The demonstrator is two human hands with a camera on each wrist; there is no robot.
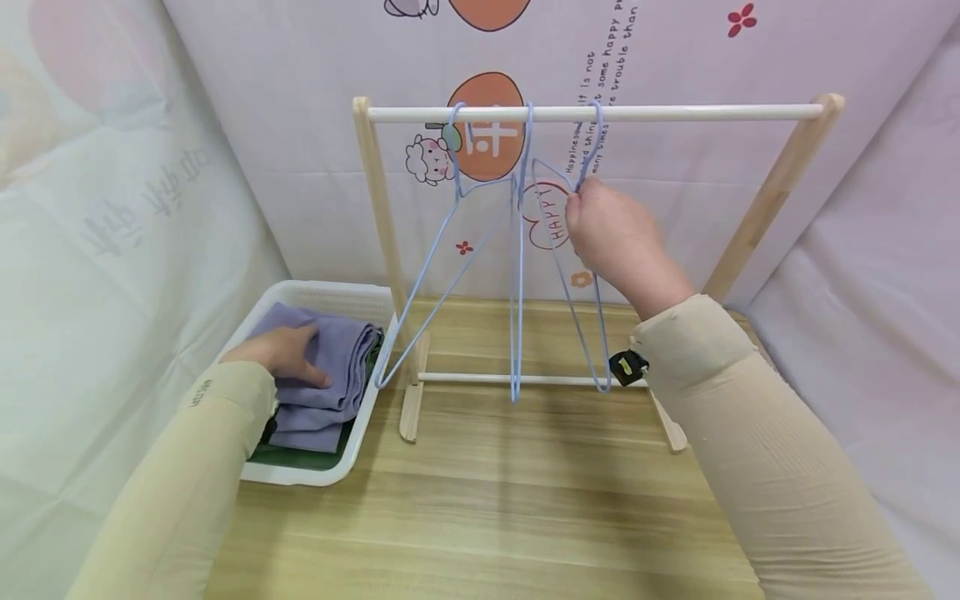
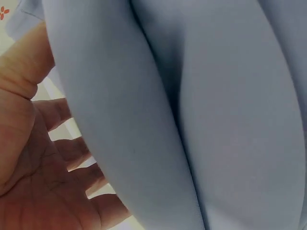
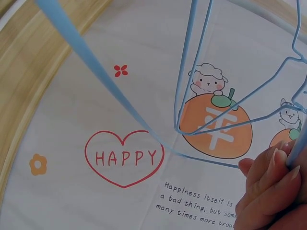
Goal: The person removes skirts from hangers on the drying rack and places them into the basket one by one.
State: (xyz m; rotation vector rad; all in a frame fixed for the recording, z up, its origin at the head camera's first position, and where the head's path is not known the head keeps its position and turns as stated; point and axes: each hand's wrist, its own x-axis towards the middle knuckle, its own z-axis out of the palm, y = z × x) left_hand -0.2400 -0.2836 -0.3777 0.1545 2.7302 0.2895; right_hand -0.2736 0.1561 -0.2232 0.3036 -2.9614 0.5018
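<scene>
My right hand (image 1: 618,237) grips a light blue clothes hanger (image 1: 602,333) near the base of its hook, which still loops over the white rail. In the right wrist view, the curled fingers (image 3: 266,187) close around the hanger's neck. My left hand (image 1: 288,354) rests on a folded purple cloth (image 1: 341,354) in the white basket (image 1: 360,429), thumb and fingers spread apart. The left wrist view has the fingers partly hidden behind a fold of the cloth (image 2: 120,115). Two more blue hangers, a middle one (image 1: 519,317) and a left one (image 1: 427,275), hang from the rail.
The rack's white top rail (image 1: 705,112) spans two wooden posts, with a lower white bar (image 1: 480,378) near the wooden table (image 1: 480,517). Dark green cloth (image 1: 300,457) lies beneath the purple one. Printed white sheeting (image 1: 300,100) encloses the back and sides.
</scene>
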